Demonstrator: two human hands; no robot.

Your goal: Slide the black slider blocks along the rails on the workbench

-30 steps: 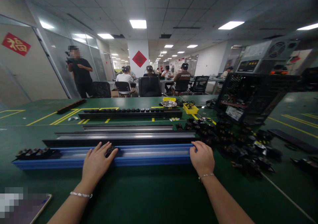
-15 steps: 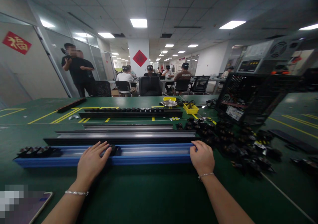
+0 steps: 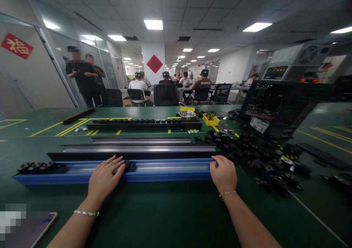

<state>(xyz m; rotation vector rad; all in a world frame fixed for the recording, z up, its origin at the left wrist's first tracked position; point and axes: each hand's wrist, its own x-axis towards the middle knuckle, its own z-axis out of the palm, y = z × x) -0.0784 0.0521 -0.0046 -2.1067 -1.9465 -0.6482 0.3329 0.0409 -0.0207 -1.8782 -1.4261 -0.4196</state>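
A long blue channel rail [image 3: 170, 176] with a shiny metal inner strip lies across the table in front of me. My left hand [image 3: 107, 176] rests over its middle, fingers stretched out and thumb apart, against a small black block [image 3: 129, 166] sitting in the channel. The fingertips reach over the far wall. At the rail's right end, my right hand [image 3: 224, 172] is closed around it, thumb and fingers at the end; part of the grip is hidden. Several black pieces with metallic tops [image 3: 37, 167] sit in the rail's left end.
Behind lie black rails [image 3: 132, 154], one filled with black pieces [image 3: 143, 126]. A pile of black parts [image 3: 264, 156] spreads at right, near an open computer case [image 3: 275, 108]. A yellow bin [image 3: 211, 120], metal bowl [image 3: 187, 114] and phone [image 3: 33, 229] are also on the table.
My left hand and the small black block have shifted slightly right along the blue rail. My right hand stays at the rail's end. Two people in the background have moved apart slightly.
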